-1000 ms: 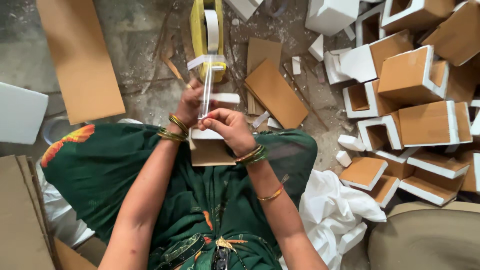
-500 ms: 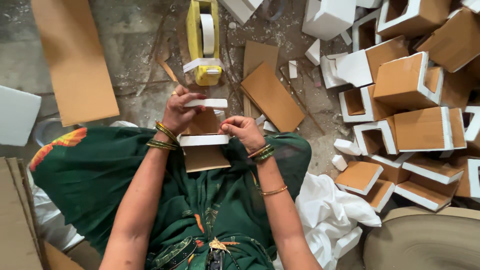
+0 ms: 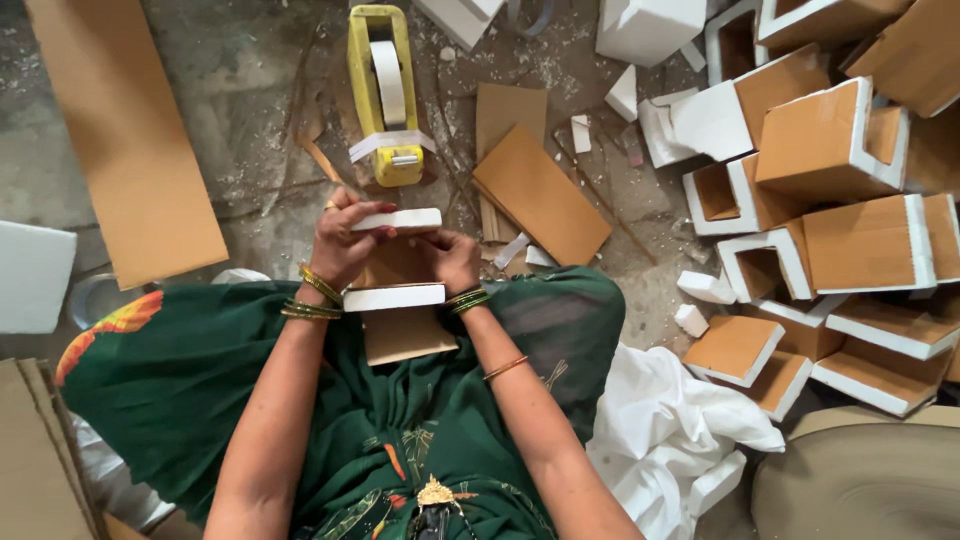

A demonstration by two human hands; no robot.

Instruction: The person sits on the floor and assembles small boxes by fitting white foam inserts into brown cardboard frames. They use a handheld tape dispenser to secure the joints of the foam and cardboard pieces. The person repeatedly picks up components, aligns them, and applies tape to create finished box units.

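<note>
Now your hands clamp a half-built foam corner.
Left hand (image 3: pixel 340 245) and right hand (image 3: pixel 452 258) grip the corner (image 3: pixel 395 262); finished pile (image 3: pixel 840 190) right, dispenser (image 3: pixel 385 95) above.

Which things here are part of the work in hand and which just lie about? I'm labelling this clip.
In hand:
left hand and right hand on the foam-and-cardboard piece
yellow tape dispenser, just ahead
finished corner pieces, piled to the right

Lying about:
long cardboard sheet
loose cardboard pieces
white cloth
foam scraps
</note>
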